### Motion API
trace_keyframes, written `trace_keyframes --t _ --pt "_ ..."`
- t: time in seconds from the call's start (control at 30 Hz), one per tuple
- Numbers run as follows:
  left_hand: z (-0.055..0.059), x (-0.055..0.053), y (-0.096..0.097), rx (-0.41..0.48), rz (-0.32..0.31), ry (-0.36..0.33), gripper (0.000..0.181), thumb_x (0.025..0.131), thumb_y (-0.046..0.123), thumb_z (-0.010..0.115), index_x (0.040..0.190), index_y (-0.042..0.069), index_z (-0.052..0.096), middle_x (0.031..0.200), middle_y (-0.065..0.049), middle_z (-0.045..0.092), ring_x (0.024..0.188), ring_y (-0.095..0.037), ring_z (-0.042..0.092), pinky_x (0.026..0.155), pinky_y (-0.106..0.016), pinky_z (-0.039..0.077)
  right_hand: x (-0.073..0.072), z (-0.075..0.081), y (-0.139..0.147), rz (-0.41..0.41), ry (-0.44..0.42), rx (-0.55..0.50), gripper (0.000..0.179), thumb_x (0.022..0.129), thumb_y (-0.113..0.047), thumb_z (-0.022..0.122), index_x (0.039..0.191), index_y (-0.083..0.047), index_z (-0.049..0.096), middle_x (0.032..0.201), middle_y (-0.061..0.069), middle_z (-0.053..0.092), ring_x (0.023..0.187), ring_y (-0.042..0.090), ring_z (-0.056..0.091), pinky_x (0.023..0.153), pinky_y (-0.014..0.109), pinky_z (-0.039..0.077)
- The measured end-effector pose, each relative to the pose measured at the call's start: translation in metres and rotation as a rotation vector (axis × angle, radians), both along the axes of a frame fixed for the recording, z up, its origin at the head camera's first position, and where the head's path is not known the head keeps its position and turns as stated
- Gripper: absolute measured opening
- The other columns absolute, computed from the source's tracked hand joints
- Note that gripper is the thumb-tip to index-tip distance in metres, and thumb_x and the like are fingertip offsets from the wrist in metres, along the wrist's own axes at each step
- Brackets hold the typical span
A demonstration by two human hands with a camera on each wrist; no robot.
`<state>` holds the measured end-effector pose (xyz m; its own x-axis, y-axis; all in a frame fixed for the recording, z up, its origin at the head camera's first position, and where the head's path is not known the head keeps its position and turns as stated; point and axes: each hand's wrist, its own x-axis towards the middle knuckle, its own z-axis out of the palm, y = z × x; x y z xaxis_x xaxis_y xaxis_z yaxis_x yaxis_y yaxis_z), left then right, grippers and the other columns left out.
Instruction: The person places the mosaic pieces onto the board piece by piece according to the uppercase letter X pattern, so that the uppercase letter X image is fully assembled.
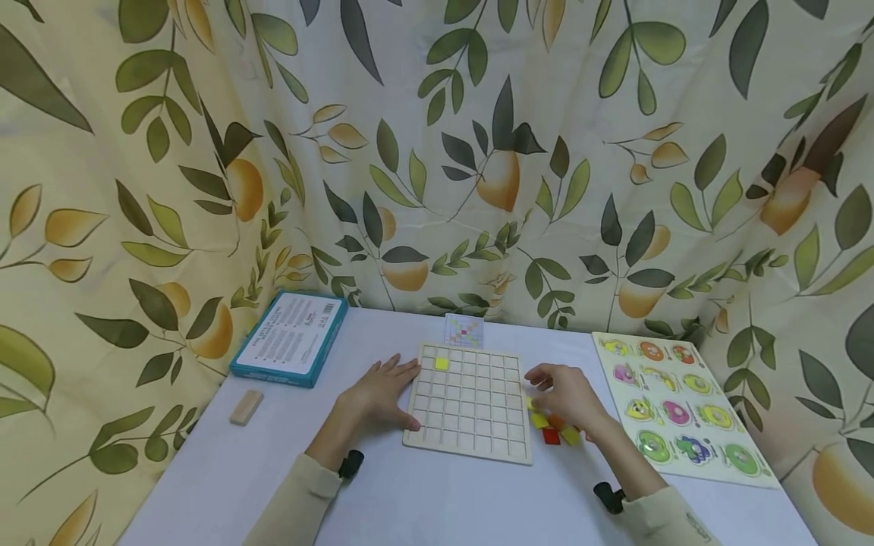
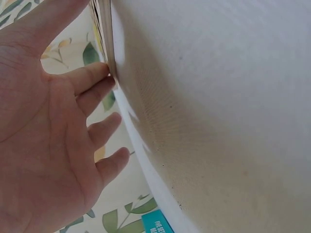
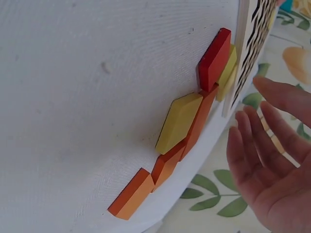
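Observation:
A pale wooden grid board (image 1: 471, 413) lies on the white table, with one yellow square tile (image 1: 442, 364) in a cell near its upper left corner. My left hand (image 1: 378, 390) rests at the board's left edge, fingers spread and touching its side. Over the loose tiles right of the board hovers my right hand (image 1: 568, 393), its fingers loosely bent. In the right wrist view the thumb and fingers are apart, with nothing seen between them. Below it lie a red tile (image 3: 214, 60), a yellow tile (image 3: 180, 121) and several orange tiles (image 3: 130, 194). Part of the pile is hidden under the hand.
A small pattern card (image 1: 464, 331) touches the board's far side. At the back left lies a teal and white box (image 1: 290, 334), with a small wooden block (image 1: 246, 407) in front of it. A fruit picture board (image 1: 690, 413) occupies the right side. Patterned curtains (image 1: 437, 152) enclose the table.

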<state>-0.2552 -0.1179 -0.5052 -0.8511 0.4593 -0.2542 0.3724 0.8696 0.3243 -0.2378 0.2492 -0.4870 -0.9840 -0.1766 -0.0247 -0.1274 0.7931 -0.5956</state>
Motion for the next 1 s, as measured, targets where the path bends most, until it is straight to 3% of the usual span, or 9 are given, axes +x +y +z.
trace_keyframes --t 0.37,0.77,1.0 --pt "0.003 0.003 -0.004 0.008 0.026 0.008 0.112 0.075 0.060 0.088 0.164 0.018 0.036 0.171 0.003 0.028 0.161 -0.030 0.011 0.129 -0.055 0.011 -0.001 -0.005 -0.007 0.010 -0.019 0.052 0.038 0.079 -0.003 0.086 0.115 -0.007 0.076 0.101 0.004 0.074 0.089 0.020 0.065 0.082 0.040 0.059" --pt "0.005 0.004 -0.006 0.019 0.001 0.012 0.111 0.076 0.060 0.087 0.164 0.016 0.034 0.172 0.002 0.028 0.161 -0.032 0.011 0.130 -0.054 0.011 -0.004 -0.011 0.001 0.015 -0.006 0.061 0.033 0.078 0.001 0.084 0.110 -0.007 0.077 0.094 0.002 0.073 0.082 0.016 0.065 0.078 0.037 0.058" --pt "0.001 0.002 -0.005 0.045 -0.026 0.024 0.111 0.078 0.061 0.085 0.165 0.015 0.033 0.172 0.001 0.026 0.161 -0.032 0.010 0.130 -0.054 0.010 -0.001 -0.012 0.009 0.013 -0.010 0.056 0.032 0.079 -0.001 0.085 0.110 -0.005 0.077 0.094 0.002 0.073 0.083 0.016 0.065 0.079 0.038 0.060"
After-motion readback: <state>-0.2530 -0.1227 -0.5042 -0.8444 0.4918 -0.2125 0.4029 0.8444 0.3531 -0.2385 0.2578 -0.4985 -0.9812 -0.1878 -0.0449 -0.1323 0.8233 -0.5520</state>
